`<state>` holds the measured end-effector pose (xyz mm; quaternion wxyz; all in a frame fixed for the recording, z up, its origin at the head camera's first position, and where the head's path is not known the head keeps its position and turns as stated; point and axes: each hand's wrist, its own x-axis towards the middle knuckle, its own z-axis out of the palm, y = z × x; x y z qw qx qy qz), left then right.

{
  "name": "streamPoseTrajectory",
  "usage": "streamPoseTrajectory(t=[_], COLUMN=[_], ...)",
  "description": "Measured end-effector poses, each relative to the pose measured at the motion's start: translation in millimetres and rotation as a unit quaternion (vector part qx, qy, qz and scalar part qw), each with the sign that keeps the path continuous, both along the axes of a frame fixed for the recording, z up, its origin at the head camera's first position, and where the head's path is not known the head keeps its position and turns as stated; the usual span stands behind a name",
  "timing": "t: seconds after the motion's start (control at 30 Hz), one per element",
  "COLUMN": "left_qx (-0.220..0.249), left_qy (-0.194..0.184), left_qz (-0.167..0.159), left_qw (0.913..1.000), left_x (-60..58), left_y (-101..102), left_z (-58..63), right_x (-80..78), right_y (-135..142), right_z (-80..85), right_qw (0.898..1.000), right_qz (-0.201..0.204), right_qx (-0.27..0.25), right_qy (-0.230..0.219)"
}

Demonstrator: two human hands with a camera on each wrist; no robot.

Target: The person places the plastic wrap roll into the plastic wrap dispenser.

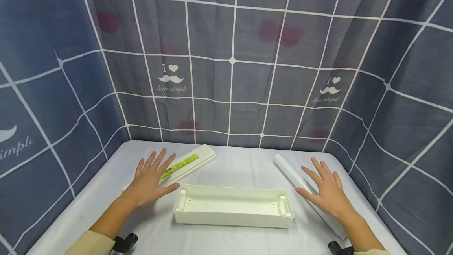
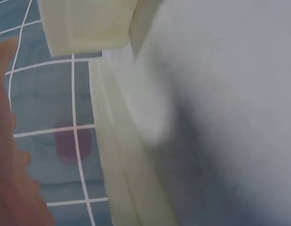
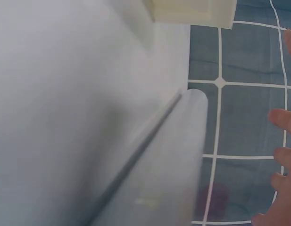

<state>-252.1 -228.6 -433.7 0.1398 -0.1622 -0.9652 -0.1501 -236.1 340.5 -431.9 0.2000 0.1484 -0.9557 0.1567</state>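
A cream plastic box [image 1: 233, 218], long and uncovered, sits at the middle of the table between my two hands. My left hand [image 1: 150, 180] is spread above a long cream lid-like piece [image 1: 203, 156] with a yellow-green label [image 1: 180, 165], hiding part of it. On the other side, my right hand [image 1: 325, 190] hovers with spread fingers over a white roll [image 1: 290, 170] that lies slantwise. Neither hand holds anything. In the left wrist view the lid-like piece [image 2: 121, 155] runs along the hand's side; the roll [image 3: 169, 165] shows in the right wrist view.
A white cloth covers the table [image 1: 244, 164]. Dark blue-grey curtains [image 1: 212, 78] with white grid lines stand behind it and on both sides. Black wrist straps [image 1: 125, 243] are on both wrists.
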Motion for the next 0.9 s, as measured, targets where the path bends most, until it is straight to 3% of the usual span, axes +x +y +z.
streamPoseTrajectory(t=[0.27,0.7,0.9], left_qx=[0.052,0.109,0.161], left_qy=[0.008,0.014,-0.020], left_qz=[-0.030,-0.046,-0.065], left_qw=[0.9982,0.9929,0.9847], left_x=[14.6,34.9,40.6], left_y=[9.4,26.7,31.9], left_z=[-14.5,-24.5,-28.9], right_x=[11.1,31.2,37.1], right_y=[3.4,4.8,8.0], right_z=[-17.1,-30.8,-32.1], right_qw=[0.999,0.993,0.989], right_qz=[-0.007,-0.045,-0.068], right_qx=[-0.037,-0.106,-0.123], right_qy=[0.015,0.029,0.039])
